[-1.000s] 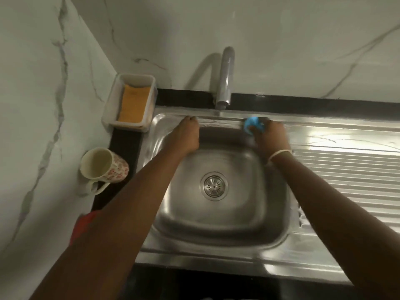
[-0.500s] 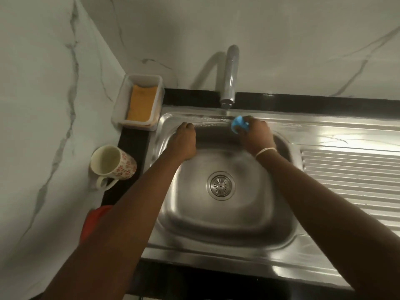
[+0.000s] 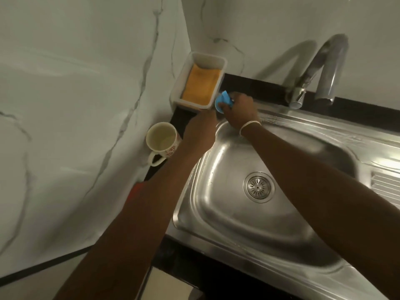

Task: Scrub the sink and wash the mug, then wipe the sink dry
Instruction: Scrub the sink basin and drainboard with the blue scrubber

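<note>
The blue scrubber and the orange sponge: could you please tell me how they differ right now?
The blue scrubber is gripped in the right hand at the sink's far left corner; the orange sponge lies flat, untouched, in the white tray. The scrubber looks smaller and rounded; the sponge is rectangular. Both are cleaning pads.

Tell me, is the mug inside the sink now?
No. The mug stands on the dark counter left of the sink, outside the basin, beside the left hand.
</note>
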### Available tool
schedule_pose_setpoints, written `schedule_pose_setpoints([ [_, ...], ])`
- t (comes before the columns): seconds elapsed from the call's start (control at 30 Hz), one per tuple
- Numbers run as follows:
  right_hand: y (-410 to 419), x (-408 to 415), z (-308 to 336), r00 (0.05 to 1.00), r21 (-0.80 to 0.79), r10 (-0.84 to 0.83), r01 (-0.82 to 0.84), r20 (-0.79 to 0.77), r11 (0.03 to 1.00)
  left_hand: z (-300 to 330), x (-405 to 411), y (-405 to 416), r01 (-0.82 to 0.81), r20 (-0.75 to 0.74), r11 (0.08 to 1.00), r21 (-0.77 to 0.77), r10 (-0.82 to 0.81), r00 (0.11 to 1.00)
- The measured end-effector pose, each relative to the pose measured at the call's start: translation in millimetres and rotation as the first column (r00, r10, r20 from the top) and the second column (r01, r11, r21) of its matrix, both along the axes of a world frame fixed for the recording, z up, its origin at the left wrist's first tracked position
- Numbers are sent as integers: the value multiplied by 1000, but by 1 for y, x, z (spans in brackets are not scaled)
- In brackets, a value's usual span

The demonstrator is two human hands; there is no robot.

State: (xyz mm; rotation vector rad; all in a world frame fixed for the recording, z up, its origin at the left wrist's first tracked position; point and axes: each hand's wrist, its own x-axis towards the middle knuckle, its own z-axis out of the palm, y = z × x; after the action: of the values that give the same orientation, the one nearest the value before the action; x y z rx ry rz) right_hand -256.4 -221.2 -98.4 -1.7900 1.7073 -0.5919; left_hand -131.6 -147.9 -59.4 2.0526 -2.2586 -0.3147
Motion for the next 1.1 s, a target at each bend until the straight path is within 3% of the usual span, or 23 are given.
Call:
schedule_pose_setpoints([
  [0.13,19,3,-11,996,30,17,-19,90,999,14,1,-12,-127,-1,974,-189,129,992],
  [0.27,54,1,-28,981,85,114,-129,160,988,22,8,-35,-145,83,979,-142,157,984],
  [0.4,63,-6,-39,975,78,205,-211,84,974,21,8,-45,-123,93,987,-100,132,987],
  [0.53,21,-9,-14,990,-25,126,-128,-56,991,19,10,-45,-152,80,984,-90,159,984],
  [0.67,-16,-11,13,977,27,130,-127,-168,991,18,11,-40,-163,65,984,-77,168,984],
  [0.77,-5,-33,9,978,38,139,-135,-157,990,22,8,-39,-164,65,984,-68,168,984],
  [0.93,34,-106,-2,979,-3,27,-28,-200,1000,21,-33,3,-1,91,979,-203,20,996],
  [1.1,89,-211,0,926,-7,-217,226,-311,974,-11,-98,52,180,158,984,-9,-176,972],
])
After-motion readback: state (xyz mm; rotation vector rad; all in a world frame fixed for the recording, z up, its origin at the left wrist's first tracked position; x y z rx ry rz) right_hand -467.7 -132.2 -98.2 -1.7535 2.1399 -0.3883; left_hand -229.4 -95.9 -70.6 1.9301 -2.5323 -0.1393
